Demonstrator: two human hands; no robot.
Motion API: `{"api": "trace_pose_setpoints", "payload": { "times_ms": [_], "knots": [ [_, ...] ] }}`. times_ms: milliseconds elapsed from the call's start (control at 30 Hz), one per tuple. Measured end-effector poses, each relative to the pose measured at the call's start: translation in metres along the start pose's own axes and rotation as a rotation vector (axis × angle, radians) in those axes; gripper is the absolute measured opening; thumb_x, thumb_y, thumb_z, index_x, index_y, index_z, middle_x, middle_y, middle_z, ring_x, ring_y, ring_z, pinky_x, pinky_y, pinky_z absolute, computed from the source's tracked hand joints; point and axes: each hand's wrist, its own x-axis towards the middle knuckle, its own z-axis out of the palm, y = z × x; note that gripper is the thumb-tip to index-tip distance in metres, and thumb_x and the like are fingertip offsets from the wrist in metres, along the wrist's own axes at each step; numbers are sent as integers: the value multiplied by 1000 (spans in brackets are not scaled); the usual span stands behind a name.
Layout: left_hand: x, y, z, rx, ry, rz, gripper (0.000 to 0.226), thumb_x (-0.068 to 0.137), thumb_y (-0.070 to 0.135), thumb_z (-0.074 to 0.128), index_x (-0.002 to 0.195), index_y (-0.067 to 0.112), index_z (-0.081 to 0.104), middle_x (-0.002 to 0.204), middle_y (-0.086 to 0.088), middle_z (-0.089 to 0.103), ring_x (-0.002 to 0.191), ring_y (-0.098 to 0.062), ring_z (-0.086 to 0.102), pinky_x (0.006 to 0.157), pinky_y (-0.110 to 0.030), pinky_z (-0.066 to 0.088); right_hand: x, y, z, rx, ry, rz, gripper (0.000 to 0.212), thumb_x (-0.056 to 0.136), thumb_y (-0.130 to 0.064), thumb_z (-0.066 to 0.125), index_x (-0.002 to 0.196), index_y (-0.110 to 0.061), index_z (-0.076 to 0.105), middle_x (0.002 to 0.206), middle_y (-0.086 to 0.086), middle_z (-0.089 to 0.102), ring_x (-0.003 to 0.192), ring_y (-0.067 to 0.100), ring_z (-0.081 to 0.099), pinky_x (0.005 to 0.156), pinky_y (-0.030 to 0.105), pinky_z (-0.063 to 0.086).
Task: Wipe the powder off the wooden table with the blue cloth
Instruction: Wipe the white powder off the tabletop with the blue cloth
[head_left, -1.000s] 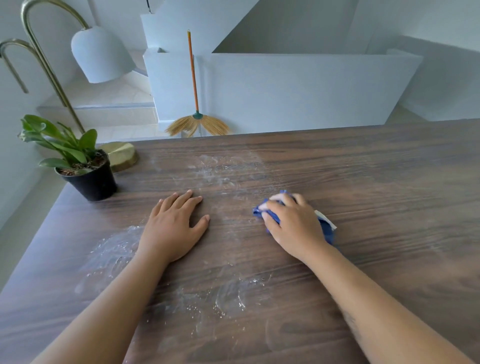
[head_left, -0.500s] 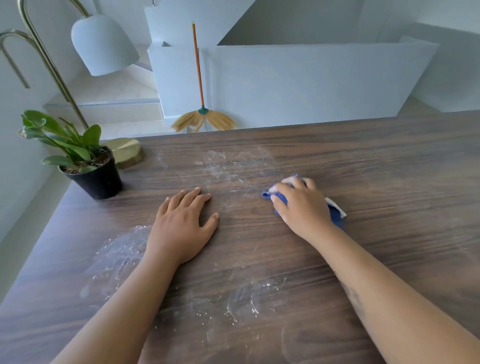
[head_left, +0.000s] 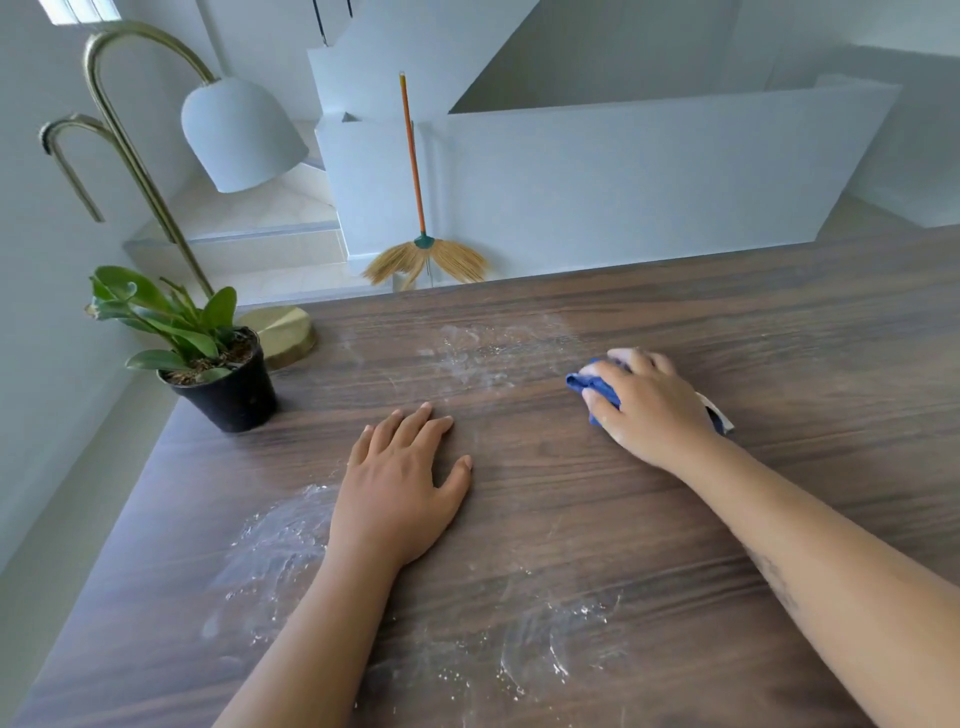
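Three patches of white powder (head_left: 483, 353) showed on the wooden table (head_left: 779, 338): one toward the far edge, one beside the left wrist, and one close to the viewer between the two forearms. The right hand (head_left: 652, 410) lay on top of the bunched blue cloth (head_left: 597, 387), fingers curled over it and pressing it to the wood just right of the far patch. The left hand (head_left: 400, 483) rested flat on the table, fingers slightly spread, holding nothing. The wood to the right of the cloth looked mostly free of powder, so the wiping seemed only partly done, with all three patches left to clear. A potted plant (head_left: 228, 384) and a brass lamp (head_left: 241, 135) stood by the far left corner. A broom (head_left: 423, 249) leaned against a white wall beyond.
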Motion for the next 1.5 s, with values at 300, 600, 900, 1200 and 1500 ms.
{"api": "trace_pose_setpoints", "payload": {
  "times_ms": [300,600,900,1200,1500],
  "knots": [
    [0,-1,-2,-13,12,-6,63,85,65,25,140,38,39,154,16,27,144,-9,16,118,-33,8,33,-60,18,26,-105,-116,39,95,-42,40,132,-34,51,147,-9,39,133,26,31,102,42,34],
    [0,0,-2,2,12,-14,57,90,62,29,141,38,35,156,15,23,145,-11,13,117,-34,7,81,-12,21,-19,-101,124,38,97,-40,36,132,-34,48,143,-5,39,127,31,31,98,43,37],
    [3,-1,-4,24,-54,-20,63,89,67,20,147,42,21,159,15,10,146,-13,4,117,-34,2,53,-20,9,77,-230,-235,37,99,-39,37,135,-42,46,148,-20,32,135,21,22,106,37,27],
    [65,-38,-12,85,-108,-153,70,87,69,24,149,36,20,160,5,12,147,-21,5,119,-43,8,105,-12,31,-73,-122,93,42,98,-40,31,137,-31,44,146,-6,37,130,30,28,101,44,36],
    [70,-51,-3,100,-53,-176,68,87,70,18,149,41,16,160,9,10,147,-18,5,118,-40,4,109,-44,36,49,-218,-261,40,99,-40,33,138,-36,44,147,-13,33,128,25,27,104,40,30]
  ]
}}
